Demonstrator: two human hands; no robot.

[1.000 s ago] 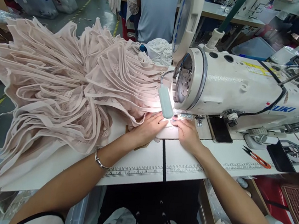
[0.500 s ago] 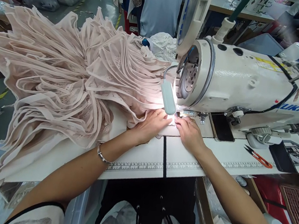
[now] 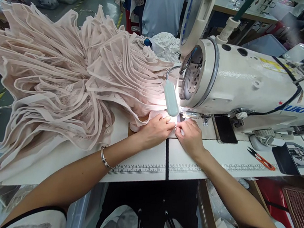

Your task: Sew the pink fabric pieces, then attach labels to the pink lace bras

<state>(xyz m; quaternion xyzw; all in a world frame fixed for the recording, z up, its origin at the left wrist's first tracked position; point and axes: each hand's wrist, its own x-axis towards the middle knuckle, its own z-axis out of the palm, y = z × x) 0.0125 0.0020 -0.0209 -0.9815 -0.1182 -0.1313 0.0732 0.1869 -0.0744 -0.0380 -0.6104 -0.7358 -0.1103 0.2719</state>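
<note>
Under the lamp (image 3: 171, 98) of the white sewing machine (image 3: 234, 81), my two hands meet with their fingertips almost touching. My left hand (image 3: 157, 129) has its fingers curled in and pinches the edge of the pale pink fabric (image 3: 156, 115). From the right, my right hand (image 3: 190, 135) pinches at the same brightly lit spot, thumb against fingers; the cloth there is small and washed out by glare. A large heap of pleated pale pink garments with lace (image 3: 64, 72) spreads left from the needle area. The needle is hidden behind the lamp.
A dark phone (image 3: 224, 129) lies right of the needle plate. Orange-handled thread snips (image 3: 261, 159) rest farther right, by a dark case (image 3: 285, 160). A printed ruler (image 3: 137, 170) runs along the table's front edge. A person in a blue shirt (image 3: 164, 10) is beyond the table.
My left hand's fingers have gone from lying flat on the cloth to a curled pinch. Both hands have shifted slightly towards me, closer together.
</note>
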